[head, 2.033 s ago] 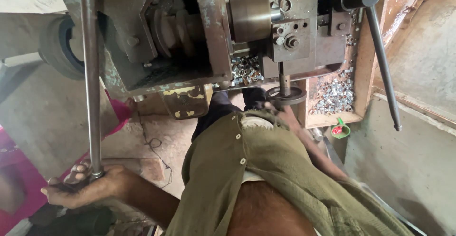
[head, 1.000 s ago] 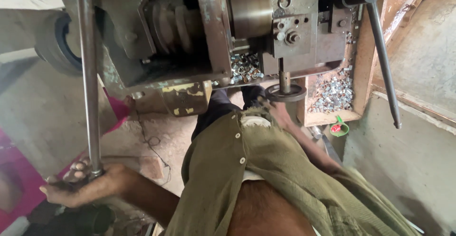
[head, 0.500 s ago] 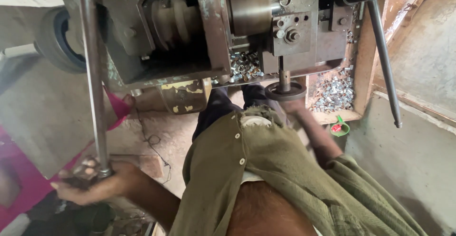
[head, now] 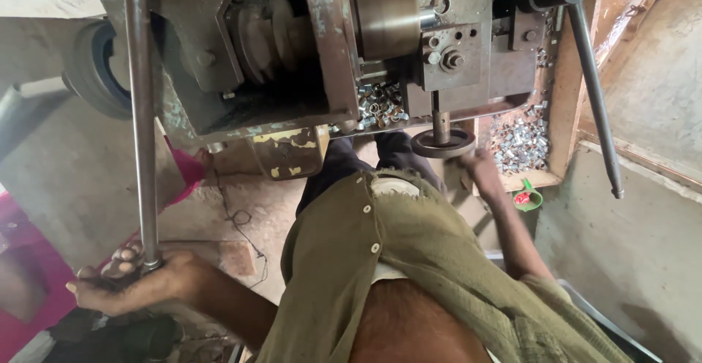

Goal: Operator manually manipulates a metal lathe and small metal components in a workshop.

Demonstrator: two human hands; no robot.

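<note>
**Long steel bar held at its lower end**

Bare concrete floor point(head: 66, 180) runs under a worn, rust-flecked machine point(head: 292, 56), with a heap of small metal nuts point(head: 521, 142) in a wooden tray at its side. Our left hand point(head: 135, 284) cups the lower end of a long steel bar point(head: 142, 122), fingers point(head: 121, 255) clenched around it. We judge the bar heavy, stiff and likely greasy, so a low, full-palm hold suits it best. Our right hand point(head: 484, 167) is just beside a small round handwheel point(head: 442, 144); motion blur hides whether its fingers are closed. A long lever point(head: 594, 100) hangs at the right.
</note>
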